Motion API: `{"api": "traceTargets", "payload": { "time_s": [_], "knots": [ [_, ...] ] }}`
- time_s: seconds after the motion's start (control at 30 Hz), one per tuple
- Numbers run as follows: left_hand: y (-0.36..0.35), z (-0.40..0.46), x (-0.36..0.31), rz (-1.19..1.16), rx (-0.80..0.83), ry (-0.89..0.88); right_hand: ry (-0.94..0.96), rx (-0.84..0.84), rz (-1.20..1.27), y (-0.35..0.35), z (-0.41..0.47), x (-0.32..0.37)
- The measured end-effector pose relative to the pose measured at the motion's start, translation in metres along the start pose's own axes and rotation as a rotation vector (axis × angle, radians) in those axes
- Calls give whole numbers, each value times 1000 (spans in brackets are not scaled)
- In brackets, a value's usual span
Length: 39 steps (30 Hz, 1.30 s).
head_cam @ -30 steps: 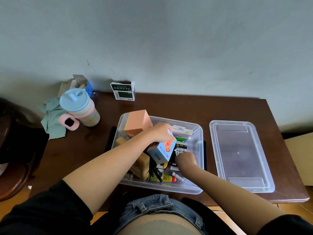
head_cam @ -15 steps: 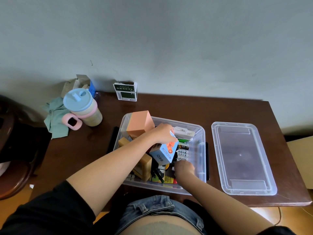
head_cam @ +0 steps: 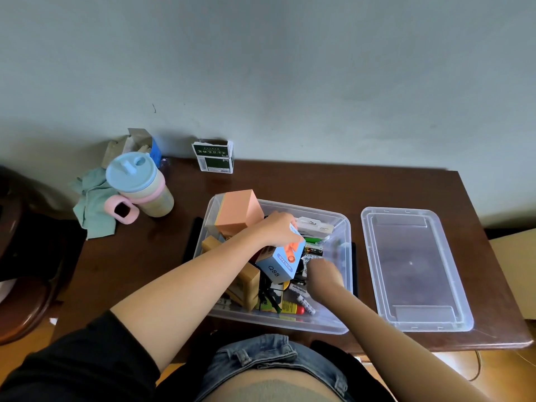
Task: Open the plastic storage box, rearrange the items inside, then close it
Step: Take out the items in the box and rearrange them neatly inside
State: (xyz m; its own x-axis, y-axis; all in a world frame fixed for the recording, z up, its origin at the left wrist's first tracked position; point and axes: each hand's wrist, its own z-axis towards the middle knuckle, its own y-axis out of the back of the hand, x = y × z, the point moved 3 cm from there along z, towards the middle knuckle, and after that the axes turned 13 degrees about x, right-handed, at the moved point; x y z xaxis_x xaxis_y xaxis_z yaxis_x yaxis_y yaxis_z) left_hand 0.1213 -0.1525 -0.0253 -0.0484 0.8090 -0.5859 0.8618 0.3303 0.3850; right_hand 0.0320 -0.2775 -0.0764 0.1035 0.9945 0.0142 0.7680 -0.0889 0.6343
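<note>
The clear plastic storage box (head_cam: 346, 227) stands open on the brown table, full of small items. Its clear lid (head_cam: 412, 268) lies upside down to the right. My left hand (head_cam: 275, 229) grips a tilted blue and orange carton marked Q88 (head_cam: 280, 264) above the box's middle. My right hand (head_cam: 323, 274) reaches down among the markers and batteries at the box's right side; its fingers are hidden. An upright orange box (head_cam: 239, 211) stands in the back left corner, and a tan box (head_cam: 248, 282) sits at the front left.
A cup with a blue lid and a pink handle (head_cam: 139, 187) stands at the back left beside a green cloth (head_cam: 92, 203). A green and white carton (head_cam: 213, 156) leans at the wall. A dark chair (head_cam: 20, 256) is at the left. The table's front edge (head_cam: 435, 345) is near my lap.
My right hand has moved from the box's front edge up and to the right among the small items. My left hand keeps the blue carton in nearly the same place.
</note>
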Motion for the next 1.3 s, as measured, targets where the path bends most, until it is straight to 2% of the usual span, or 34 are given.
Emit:
{"api": "traceTargets", "payload": {
  "time_s": [0.1, 0.27, 0.43, 0.6, 1.3],
  "knots": [
    [-1, 0, 0, 5, -3, 2, 159, 0, -62, 4, -4, 5],
    [-1, -1, 0, -4, -13, 7, 249, 71, -228, -8, -4, 20],
    [-2, -3, 1, -38, -8, 1, 211, 17, -173, -12, 1, 15],
    [-2, -4, 0, -35, -2, 0, 218, -34, -266, -13, -1, 23],
    [-2, -7, 0, -19, -7, -26, 261, 37, -437, -9, -11, 26]
  ]
}}
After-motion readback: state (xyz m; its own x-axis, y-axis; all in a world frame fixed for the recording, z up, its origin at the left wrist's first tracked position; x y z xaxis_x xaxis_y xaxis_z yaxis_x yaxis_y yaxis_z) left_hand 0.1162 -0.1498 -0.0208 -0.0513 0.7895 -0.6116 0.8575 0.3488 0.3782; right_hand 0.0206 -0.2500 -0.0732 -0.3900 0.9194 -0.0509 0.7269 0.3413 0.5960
